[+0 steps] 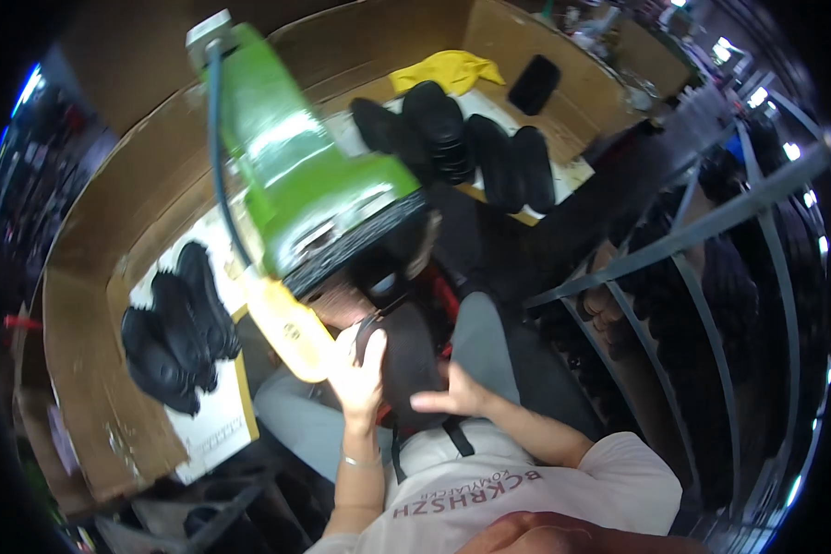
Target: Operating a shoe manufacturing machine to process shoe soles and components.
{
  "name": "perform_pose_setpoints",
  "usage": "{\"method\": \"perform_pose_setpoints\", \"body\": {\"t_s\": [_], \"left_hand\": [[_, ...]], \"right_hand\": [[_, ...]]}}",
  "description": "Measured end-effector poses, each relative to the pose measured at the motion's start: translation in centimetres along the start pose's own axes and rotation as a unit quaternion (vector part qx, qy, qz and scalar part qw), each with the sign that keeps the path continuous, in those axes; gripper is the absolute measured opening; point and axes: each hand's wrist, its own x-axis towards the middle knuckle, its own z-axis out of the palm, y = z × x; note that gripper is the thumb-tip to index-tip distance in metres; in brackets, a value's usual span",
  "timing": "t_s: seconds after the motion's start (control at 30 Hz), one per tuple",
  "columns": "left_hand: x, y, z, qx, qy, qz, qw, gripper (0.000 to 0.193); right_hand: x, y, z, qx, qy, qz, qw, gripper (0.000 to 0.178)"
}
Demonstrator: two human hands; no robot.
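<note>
Both left hand (360,377) and right hand (459,393) grasp a black, elongated piece (409,355) beside the glossy green machine (291,166), apparently positioning it; steady alignment seems needed next.

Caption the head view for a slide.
Left hand and right hand hold a dark piece close to a green machine.

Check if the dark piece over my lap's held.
Held: left hand grips the dark piece by its left edge, right hand touches its lower right.
</note>
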Motion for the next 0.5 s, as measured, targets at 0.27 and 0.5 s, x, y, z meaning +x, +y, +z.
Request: {"method": "perform_pose_setpoints", "body": {"t_s": [0.27,0.5], "left_hand": [[-1.8,0.3,0.9,-0.160,-0.014,-0.052,0.986,0.022],[0.1,1.6,0.6,-0.153,-0.020,-0.028,0.988,0.018]], "right_hand": [[-5.4,-0.9,-7.9,0.174,0.172,-0.061,0.968,0.030],[2.0,-7.9,-10.2,0.105,0.238,-0.182,0.948,0.024]]}}
